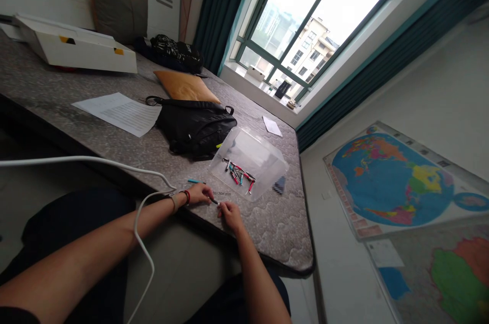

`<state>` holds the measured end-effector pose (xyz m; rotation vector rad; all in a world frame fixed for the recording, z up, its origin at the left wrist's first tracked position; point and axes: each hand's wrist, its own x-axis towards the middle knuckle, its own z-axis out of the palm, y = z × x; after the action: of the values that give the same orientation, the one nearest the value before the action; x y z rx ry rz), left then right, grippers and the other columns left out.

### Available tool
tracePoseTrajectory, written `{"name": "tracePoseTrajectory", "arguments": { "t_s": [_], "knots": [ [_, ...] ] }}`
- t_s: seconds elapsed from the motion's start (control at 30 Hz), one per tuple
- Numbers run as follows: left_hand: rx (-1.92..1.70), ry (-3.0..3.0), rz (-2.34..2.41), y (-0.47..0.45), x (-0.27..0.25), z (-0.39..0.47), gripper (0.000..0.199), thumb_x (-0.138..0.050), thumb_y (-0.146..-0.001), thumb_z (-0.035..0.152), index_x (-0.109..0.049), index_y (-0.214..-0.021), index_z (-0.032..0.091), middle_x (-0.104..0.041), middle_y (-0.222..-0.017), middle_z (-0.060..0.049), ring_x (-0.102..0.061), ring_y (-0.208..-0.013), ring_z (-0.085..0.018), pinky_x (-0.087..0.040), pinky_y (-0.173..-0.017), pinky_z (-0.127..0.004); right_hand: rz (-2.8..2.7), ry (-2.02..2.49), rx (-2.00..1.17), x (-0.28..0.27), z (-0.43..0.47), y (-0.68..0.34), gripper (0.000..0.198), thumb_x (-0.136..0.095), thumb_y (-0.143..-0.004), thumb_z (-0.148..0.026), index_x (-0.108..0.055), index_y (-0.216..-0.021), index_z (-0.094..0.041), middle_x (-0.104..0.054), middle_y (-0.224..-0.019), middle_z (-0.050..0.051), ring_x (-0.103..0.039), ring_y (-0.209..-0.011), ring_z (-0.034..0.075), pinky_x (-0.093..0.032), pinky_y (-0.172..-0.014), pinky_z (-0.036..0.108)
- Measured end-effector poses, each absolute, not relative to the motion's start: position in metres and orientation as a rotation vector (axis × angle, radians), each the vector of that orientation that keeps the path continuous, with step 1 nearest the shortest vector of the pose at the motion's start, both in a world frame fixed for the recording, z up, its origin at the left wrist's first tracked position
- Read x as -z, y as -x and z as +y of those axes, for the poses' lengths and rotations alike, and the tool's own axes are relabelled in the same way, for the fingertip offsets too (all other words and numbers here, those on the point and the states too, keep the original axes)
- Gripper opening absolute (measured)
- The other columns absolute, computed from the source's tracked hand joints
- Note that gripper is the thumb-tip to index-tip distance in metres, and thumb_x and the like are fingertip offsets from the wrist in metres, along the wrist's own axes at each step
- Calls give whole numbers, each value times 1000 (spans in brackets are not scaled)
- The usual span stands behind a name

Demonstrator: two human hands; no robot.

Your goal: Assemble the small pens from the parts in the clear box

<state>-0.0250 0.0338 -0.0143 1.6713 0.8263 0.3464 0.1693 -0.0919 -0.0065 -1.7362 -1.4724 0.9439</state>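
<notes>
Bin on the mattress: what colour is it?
The bin is colourless, see-through plastic, shown best in the head view.

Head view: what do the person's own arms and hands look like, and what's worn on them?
Both are ungloved. The left hand has a red bracelet at its wrist, with a paler band behind; a dark sleeve shows far up that arm. A white cable crosses the forearm. The right hand shows no wristwear.

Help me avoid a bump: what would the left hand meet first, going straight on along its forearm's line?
The left hand would probably meet the clear plastic box first, at its near side, though depth is unclear.
</notes>
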Motion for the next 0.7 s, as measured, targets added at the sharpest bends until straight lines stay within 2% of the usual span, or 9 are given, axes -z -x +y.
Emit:
{"name": "tracePoseTrajectory", "arguments": {
  "t_s": [0.1,0.2,0.27,0.37,0.47,0.7],
  "knots": [
    [-353,-1670,817,25,14,34,29,-76,-55,36,-75,-79,20,-60,-62,4,-52,-63,-14,-34,-59,-24,-1457,1714,-945,9,-91,-168,44,-50,-91,-53,-67,-73,-17,-60,-59,0,-54,-60,14,-39,-63,26],
    [-354,-1671,806,26,15,34,30,-75,-57,35,-75,-81,19,-63,-65,3,-53,-65,-15,-35,-60,-24,-1336,1644,-970,12,-92,-165,31,-62,-83,-48,-63,-92,-18,-56,-61,-5,-50,-56,13,-38,-57,24],
    [-357,-1676,803,26,16,34,30,-74,-58,35,-75,-82,19,-64,-69,2,-54,-67,-15,-36,-61,-24,-1244,1582,-999,12,-93,-164,35,-70,-76,-42,-58,-99,-20,-55,-64,-6,-48,-55,12,-38,-55,24],
    [-356,-1686,807,26,19,35,29,-74,-57,35,-75,-82,19,-66,-71,2,-56,-69,-15,-36,-61,-24,-1251,1569,-975,9,-96,-165,27,-74,-70,-34,-59,-87,-20,-57,-68,-4,-50,-61,13,-40,-58,24],
    [-348,-1687,816,27,22,36,29,-74,-57,35,-75,-82,20,-66,-71,2,-57,-70,-16,-37,-61,-23,-1297,1636,-932,6,-97,-166,19,-74,-71,-34,-64,-76,-18,-61,-69,-2,-52,-65,15,-42,-62,26],
    [-358,-1668,826,28,24,37,28,-75,-57,33,-76,-82,19,-67,-72,1,-58,-72,-17,-38,-64,-24,-1379,1676,-906,7,-95,-166,29,-62,-84,-42,-70,-73,-17,-68,-66,2,-58,-64,16,-42,-67,27]
  ]
}}
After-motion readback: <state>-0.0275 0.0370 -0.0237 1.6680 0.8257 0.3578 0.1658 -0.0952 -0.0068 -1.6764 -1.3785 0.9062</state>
